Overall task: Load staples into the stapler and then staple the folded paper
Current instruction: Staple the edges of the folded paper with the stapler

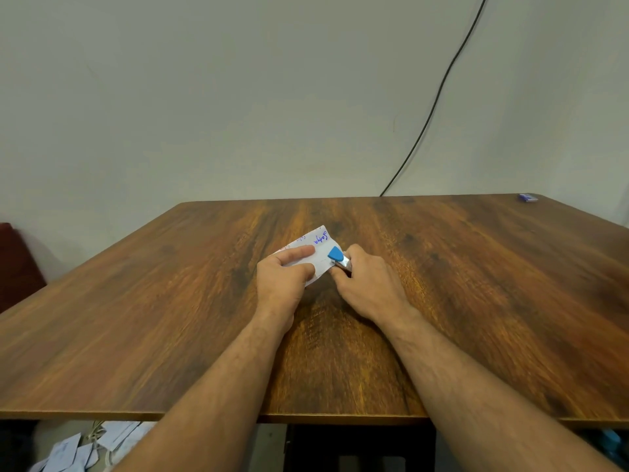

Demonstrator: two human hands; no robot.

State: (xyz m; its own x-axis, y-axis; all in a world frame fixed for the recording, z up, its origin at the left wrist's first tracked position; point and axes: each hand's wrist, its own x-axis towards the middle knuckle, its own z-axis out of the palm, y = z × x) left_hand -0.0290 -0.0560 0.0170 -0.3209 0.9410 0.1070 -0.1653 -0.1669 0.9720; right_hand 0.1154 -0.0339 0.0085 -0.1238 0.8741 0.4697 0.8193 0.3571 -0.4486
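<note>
A small blue and white box [528,197] lies at the far right corner of the table [170,318], well apart from both hands; whether it holds anything cannot be told, since it is tiny and blurred. The left hand [282,277] pinches the folded paper [315,248], its forefinger laid straight along the top face and its thumb curled against the near edge, so the sheet sits clamped between them just beyond the knuckles. The paper is white, thin and creased, with blue handwriting on the part past the fingertips and faint print along its far edge. The right hand [366,284] is curled round the stapler [338,257], fingers closed over its body; only the blue plastic nose and a strip of shiny metal show past the fingertips, reaching over the paper's right edge. The stapler's rear and base are hidden inside the fist. The table is flat, smooth wood-grain laminate in streaky browns. A thin black cable [439,93] runs down the plain pale wall [204,97] beyond the hands. Under the near edge, below the left forearm, lie loose white papers [78,447], cut off by the frame.
</note>
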